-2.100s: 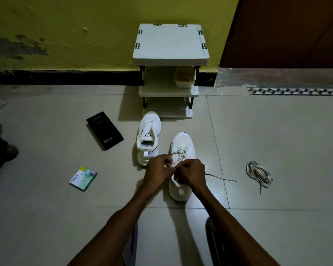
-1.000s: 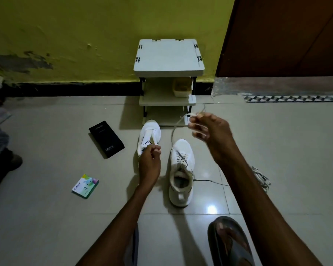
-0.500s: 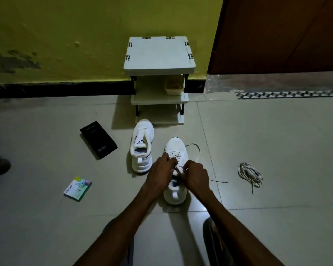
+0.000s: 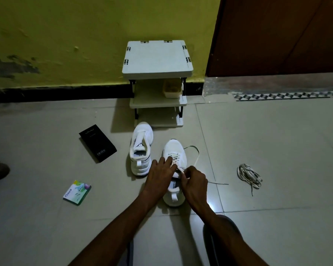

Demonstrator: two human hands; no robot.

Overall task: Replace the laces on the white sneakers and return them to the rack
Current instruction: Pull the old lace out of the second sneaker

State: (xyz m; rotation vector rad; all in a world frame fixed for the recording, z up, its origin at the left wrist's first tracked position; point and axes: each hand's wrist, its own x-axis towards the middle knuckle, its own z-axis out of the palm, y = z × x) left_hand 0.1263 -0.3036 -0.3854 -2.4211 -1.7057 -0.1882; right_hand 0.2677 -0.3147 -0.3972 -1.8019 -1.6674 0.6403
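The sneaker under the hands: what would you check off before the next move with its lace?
1. The right hand pinches the lace: ok.
2. The left hand lays its fingers on the near sneaker, steadying it: ok.
3. Slack: a loose loop of lace lies on the floor right of the toe: ok.
4. The lace's other end lies free on the floor: ok.
5. Next eyelet in sight: cannot tell, the hands cover it.
6. The far sneaker laced: not ok, no lace shows on it.
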